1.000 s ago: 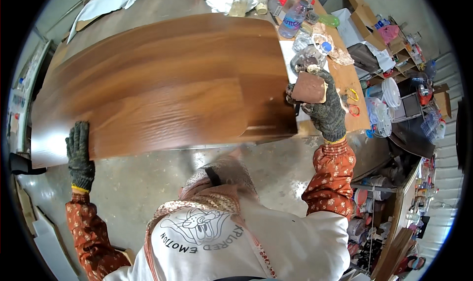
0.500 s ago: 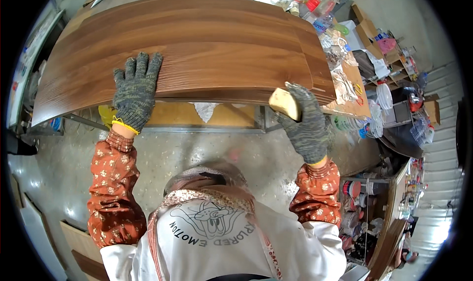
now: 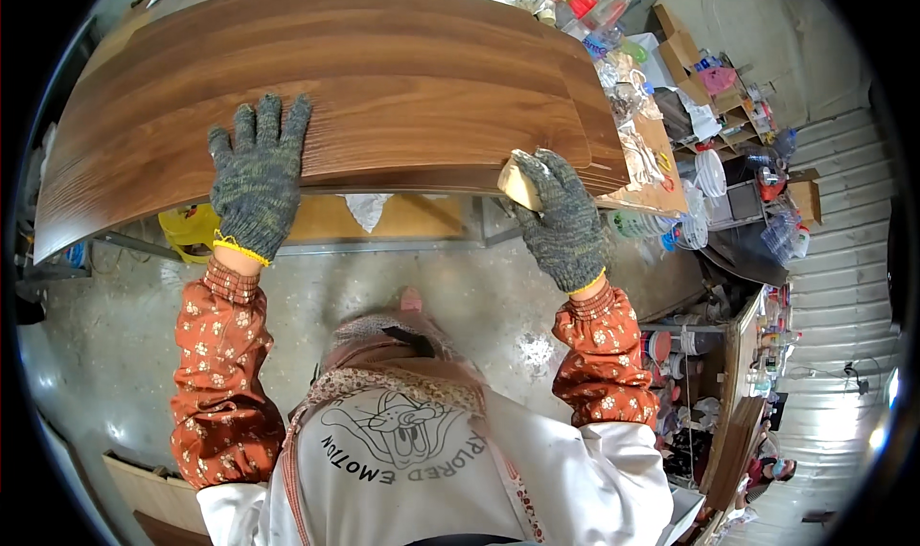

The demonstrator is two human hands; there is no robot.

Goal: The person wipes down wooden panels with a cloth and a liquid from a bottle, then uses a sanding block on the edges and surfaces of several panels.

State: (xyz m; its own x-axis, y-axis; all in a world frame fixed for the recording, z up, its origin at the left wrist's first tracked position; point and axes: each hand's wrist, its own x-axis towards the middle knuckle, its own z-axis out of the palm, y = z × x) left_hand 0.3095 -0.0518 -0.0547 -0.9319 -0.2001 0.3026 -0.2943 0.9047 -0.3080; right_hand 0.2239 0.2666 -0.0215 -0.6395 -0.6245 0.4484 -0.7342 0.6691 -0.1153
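Note:
A stack of brown wood-grain panels (image 3: pixel 383 77) lies before me, its near edge facing my body. My left hand (image 3: pixel 257 177), in a grey-green knit glove with a yellow cuff edge, rests flat on the top panel with fingers spread. My right hand (image 3: pixel 565 220), gloved alike, is closed round a pale yellow block (image 3: pixel 519 184) at the near edge, towards the right end of the stack. Whether the block is sponge or wood I cannot tell. Part of it is hidden by the fingers.
Plastic bottles (image 3: pixel 613 10), rags and string crowd the table beyond the stack's right end. A yellow bag (image 3: pixel 187 230) hangs under the near edge. Shelves with jars (image 3: pixel 685 343) and cardboard boxes (image 3: pixel 678 43) stand to the right. Another person (image 3: pixel 767 469) is far off at lower right.
The view has shifted, so the panels and clutter sit further left. My right hand has turned slightly, with the block now tilted against the panel edge. My left hand stays flat on the panel.

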